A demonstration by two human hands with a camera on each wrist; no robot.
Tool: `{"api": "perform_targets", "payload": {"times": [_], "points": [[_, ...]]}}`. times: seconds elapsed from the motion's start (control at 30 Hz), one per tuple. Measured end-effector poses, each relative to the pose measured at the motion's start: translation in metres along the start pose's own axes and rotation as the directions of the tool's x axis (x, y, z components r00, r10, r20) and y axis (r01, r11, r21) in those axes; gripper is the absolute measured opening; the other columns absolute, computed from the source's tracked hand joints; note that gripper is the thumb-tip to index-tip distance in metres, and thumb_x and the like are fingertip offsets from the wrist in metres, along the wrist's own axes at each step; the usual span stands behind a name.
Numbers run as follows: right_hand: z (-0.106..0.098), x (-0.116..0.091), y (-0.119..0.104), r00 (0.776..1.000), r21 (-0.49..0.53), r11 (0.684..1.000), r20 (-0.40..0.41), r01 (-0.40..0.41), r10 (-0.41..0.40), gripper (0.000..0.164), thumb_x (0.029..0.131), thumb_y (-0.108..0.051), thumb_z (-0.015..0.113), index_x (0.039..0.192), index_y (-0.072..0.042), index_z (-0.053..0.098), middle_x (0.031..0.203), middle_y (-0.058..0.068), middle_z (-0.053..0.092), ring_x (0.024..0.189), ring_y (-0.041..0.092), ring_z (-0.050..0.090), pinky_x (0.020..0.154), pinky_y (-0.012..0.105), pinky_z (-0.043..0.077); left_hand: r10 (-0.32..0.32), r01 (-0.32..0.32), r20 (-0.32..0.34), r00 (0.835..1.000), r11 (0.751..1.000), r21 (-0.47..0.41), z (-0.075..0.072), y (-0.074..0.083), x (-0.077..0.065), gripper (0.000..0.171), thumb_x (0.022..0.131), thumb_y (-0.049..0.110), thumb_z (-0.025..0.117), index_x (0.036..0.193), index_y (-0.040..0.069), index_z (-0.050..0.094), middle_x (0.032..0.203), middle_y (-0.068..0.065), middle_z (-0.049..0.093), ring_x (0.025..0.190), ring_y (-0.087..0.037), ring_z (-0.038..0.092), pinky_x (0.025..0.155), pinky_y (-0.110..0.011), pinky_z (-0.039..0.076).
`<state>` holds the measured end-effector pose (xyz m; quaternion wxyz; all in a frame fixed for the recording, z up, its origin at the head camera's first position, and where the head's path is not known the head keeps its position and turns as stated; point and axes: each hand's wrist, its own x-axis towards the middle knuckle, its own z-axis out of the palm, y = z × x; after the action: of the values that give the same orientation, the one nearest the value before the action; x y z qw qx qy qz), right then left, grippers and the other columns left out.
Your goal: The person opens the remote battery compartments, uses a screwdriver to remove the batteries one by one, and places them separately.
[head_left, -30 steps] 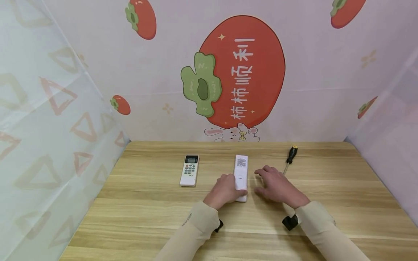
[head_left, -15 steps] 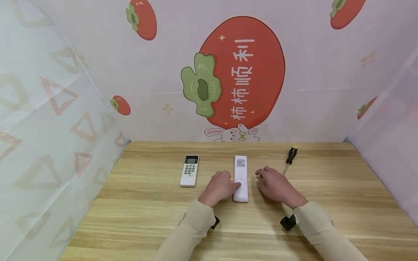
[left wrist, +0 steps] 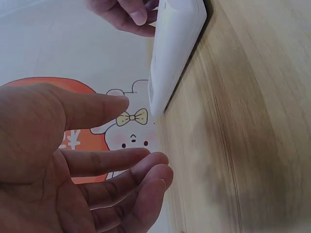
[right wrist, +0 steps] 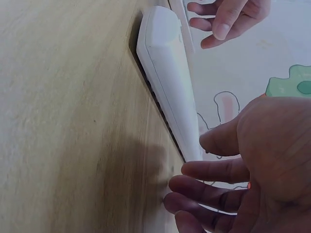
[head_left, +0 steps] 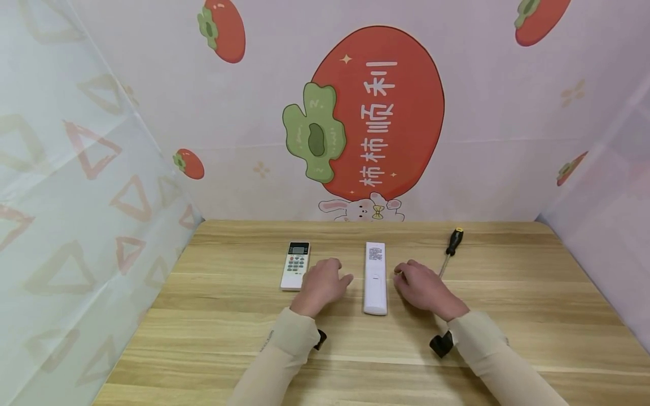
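Note:
A white remote control (head_left: 375, 279) lies back side up on the wooden table, between my two hands. To its left is my left hand (head_left: 324, 285), apart from it, fingers relaxed and nothing held. In the left wrist view, that hand (left wrist: 92, 160) shows its thumb and fingers spread well apart. My right hand (head_left: 422, 286) is just right of the remote, also holding nothing. Its loosely bent fingers (right wrist: 209, 199) show in the right wrist view near the far end of the white remote (right wrist: 167, 73). A second remote control (head_left: 295, 266), buttons up, is partly overlapped by my left hand.
A screwdriver (head_left: 454, 241) with a black and yellow handle lies behind my right hand, its shaft partly hidden. The wooden table (head_left: 213, 338) ends at a patterned backdrop (head_left: 244, 192). Black wrist straps (head_left: 440, 344) show below the hands.
My left hand has let go of the white remote and moved left, toward the remote with buttons. My right hand has shifted only slightly. The white remote has stayed in place.

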<state>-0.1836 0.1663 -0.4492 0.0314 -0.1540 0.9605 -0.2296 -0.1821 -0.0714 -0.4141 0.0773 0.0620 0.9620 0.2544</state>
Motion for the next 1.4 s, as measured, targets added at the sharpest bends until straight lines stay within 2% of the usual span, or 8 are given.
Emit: {"api": "perform_targets", "payload": {"times": [0.3,0.4,0.53,0.7,0.87,1.13,1.27,1.4], "points": [[0.006,0.007,-0.006,0.997,0.010,0.998,0.042,-0.068,0.068,0.037,0.101,-0.030,0.063,0.118,0.003,0.068,0.093,0.008,0.056,0.080,0.022,0.050,0.070,0.039,0.045,0.010,-0.009,-0.009,1.000,1.000,0.016,-0.001,-0.009,-0.001,0.043,0.096,0.033,0.070,0.120,-0.002,0.069,0.123,-0.017,0.068,0.101,-0.030,0.065,0.078,-0.051,0.055],[0.008,0.010,-0.010,0.995,0.013,0.997,0.052,-0.080,0.080,0.040,0.101,-0.035,0.063,0.117,0.002,0.069,0.092,0.008,0.054,0.080,0.023,0.049,0.068,0.037,0.043,0.015,-0.015,-0.011,1.000,1.000,0.013,-0.001,-0.010,-0.001,0.042,0.096,0.032,0.071,0.120,-0.002,0.069,0.123,-0.017,0.068,0.100,-0.031,0.066,0.077,-0.050,0.055],[0.011,0.014,-0.014,0.994,0.025,0.995,0.055,-0.094,0.093,0.045,0.100,-0.039,0.063,0.116,0.003,0.068,0.094,0.009,0.054,0.083,0.025,0.050,0.071,0.039,0.044,0.014,-0.014,-0.004,1.000,1.000,0.027,-0.001,-0.011,-0.001,0.039,0.096,0.029,0.071,0.121,-0.001,0.069,0.123,-0.016,0.068,0.101,-0.031,0.066,0.078,-0.052,0.055],[0.016,0.018,-0.018,0.991,0.028,0.992,0.052,-0.122,0.120,0.058,0.099,-0.045,0.064,0.121,0.008,0.064,0.104,0.014,0.057,0.088,0.027,0.053,0.077,0.044,0.050,0.026,-0.027,0.011,1.000,0.998,0.056,-0.001,-0.012,-0.001,0.033,0.096,0.021,0.069,0.122,0.000,0.069,0.124,-0.016,0.068,0.100,-0.030,0.065,0.077,-0.052,0.055],[0.020,0.023,-0.024,0.985,0.034,0.986,0.062,-0.160,0.158,0.070,0.094,-0.052,0.068,0.123,0.011,0.059,0.105,0.016,0.057,0.086,0.026,0.054,0.074,0.041,0.051,0.036,-0.037,0.022,0.999,0.997,0.073,0.001,-0.014,0.000,0.030,0.096,0.017,0.067,0.122,0.001,0.069,0.124,-0.016,0.068,0.105,-0.031,0.065,0.078,-0.050,0.055],[0.026,0.025,-0.037,0.968,0.060,0.969,0.084,-0.240,0.234,0.093,0.081,-0.060,0.078,0.130,0.014,0.051,0.109,0.019,0.054,0.080,0.026,0.054,0.066,0.036,0.050,0.050,-0.052,0.033,0.998,0.996,0.075,0.002,-0.011,0.000,0.030,0.097,0.014,0.065,0.123,0.001,0.069,0.125,-0.016,0.066,0.113,-0.033,0.063,0.086,-0.052,0.054],[0.028,0.026,-0.040,0.967,0.048,0.968,0.077,-0.246,0.242,0.096,0.077,-0.060,0.082,0.129,0.014,0.050,0.106,0.018,0.053,0.078,0.026,0.053,0.062,0.034,0.047,0.055,-0.057,0.038,0.998,0.995,0.081,0.002,-0.010,0.000,0.030,0.097,0.015,0.065,0.124,0.000,0.068,0.126,-0.016,0.067,0.115,-0.033,0.063,0.087,-0.050,0.054],[0.029,0.027,-0.043,0.965,0.033,0.967,0.075,-0.253,0.250,0.091,0.077,-0.055,0.084,0.129,0.012,0.050,0.103,0.016,0.052,0.076,0.025,0.053,0.059,0.033,0.047,0.057,-0.060,0.034,0.998,0.994,0.088,0.002,-0.009,0.000,0.029,0.097,0.015,0.065,0.123,0.001,0.069,0.124,-0.015,0.067,0.113,-0.032,0.063,0.086,-0.049,0.054]]}}
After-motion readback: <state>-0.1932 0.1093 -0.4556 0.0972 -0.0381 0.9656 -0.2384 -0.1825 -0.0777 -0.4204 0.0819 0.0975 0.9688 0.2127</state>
